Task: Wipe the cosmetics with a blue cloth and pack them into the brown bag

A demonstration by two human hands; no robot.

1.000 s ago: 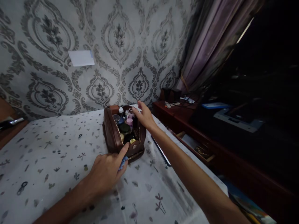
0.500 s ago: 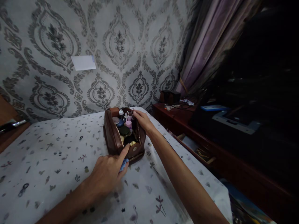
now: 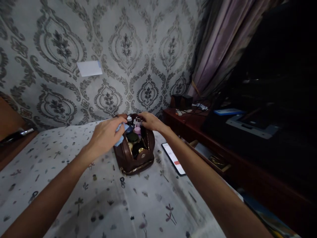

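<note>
A brown leather cosmetic bag (image 3: 138,165) stands unzipped on the patterned cloth. Inside it are several containers, among them a bottle with a pink cap (image 3: 137,131), a white-capped bottle (image 3: 129,119), a dark green round jar (image 3: 133,137) and a small gold item (image 3: 141,150). My left hand (image 3: 106,132) is closed on a crumpled light blue cloth (image 3: 120,140) over the bag's left rim. At the far right rim, my right hand (image 3: 151,122) grips the bag, its fingertips partly hidden behind the edge.
A phone (image 3: 170,155) with a lit screen lies right of the bag, partly behind my right forearm. Beyond the bed's edge stands a dark red desk (image 3: 173,115) with cables and an open drawer (image 3: 210,157). Patterned wallpaper covers the wall behind, bearing a white card (image 3: 89,68).
My left hand, with the blue cloth, has moved from the bag's front up to its left rim. The right hand stays at the far right rim. The phone has come into view.
</note>
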